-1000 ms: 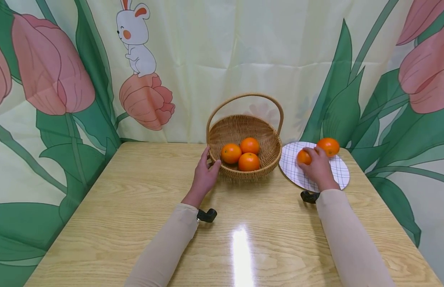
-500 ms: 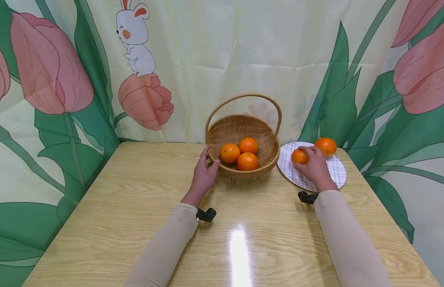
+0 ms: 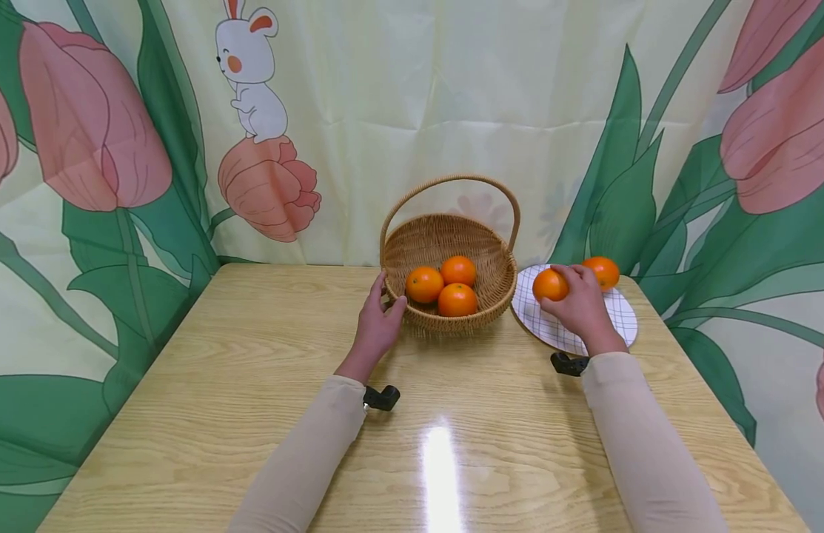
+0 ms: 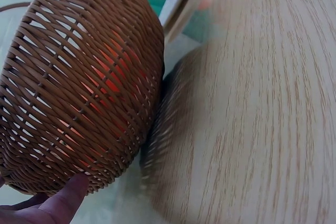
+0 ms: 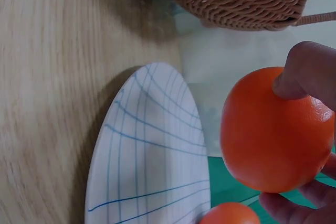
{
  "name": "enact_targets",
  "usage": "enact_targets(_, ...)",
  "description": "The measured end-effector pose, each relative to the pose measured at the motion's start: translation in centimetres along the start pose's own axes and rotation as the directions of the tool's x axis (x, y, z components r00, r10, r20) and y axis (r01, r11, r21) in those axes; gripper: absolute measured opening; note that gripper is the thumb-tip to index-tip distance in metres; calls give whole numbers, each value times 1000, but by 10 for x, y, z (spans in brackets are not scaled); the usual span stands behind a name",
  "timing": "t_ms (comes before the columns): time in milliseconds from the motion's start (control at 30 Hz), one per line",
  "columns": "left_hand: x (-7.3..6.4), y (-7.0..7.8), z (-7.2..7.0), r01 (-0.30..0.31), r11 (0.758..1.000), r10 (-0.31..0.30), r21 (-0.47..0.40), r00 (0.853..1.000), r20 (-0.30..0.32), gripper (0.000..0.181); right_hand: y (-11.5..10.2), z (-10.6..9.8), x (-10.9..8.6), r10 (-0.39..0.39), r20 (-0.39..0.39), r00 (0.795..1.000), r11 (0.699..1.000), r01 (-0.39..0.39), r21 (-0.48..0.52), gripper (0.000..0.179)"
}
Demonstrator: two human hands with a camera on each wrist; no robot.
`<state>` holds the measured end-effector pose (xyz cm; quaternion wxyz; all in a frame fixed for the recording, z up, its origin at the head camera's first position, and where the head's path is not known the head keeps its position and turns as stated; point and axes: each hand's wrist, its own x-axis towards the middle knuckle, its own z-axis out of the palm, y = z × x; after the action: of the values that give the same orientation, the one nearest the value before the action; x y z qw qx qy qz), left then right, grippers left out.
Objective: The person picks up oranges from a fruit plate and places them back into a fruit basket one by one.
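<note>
A wicker basket (image 3: 445, 240) with a tall handle stands at the back of the table, several oranges (image 3: 458, 300) inside it. My left hand (image 3: 378, 326) grips the basket's left rim, its thumb in front; in the left wrist view the fingers (image 4: 65, 198) touch the woven side. Above the plate (image 3: 625, 326), my right hand (image 3: 588, 311) holds an orange (image 5: 278, 135) between thumb and fingers, apart from the plate in the right wrist view. Another orange (image 3: 601, 274) lies at the plate's far right, partly behind the right hand.
The white plate has blue grid lines and sits right of the basket, near the back right table corner. A wooden table (image 3: 285, 355) spreads in front. Behind it hangs a curtain (image 3: 358, 89) printed with tulips and a rabbit.
My right hand has lifted the orange off the plate and moved it slightly left, toward the basket. The left hand keeps its grip on the rim.
</note>
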<state>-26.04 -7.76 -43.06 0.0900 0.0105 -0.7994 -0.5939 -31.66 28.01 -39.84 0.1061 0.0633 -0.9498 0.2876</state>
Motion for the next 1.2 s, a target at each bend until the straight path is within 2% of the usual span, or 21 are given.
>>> enact_targets(1200, 0, 2, -1, -9, 1000, 9, -4, 1000, -6, 67, -58, -26, -6, -138, -70, 988, 990, 137, -7, 63)
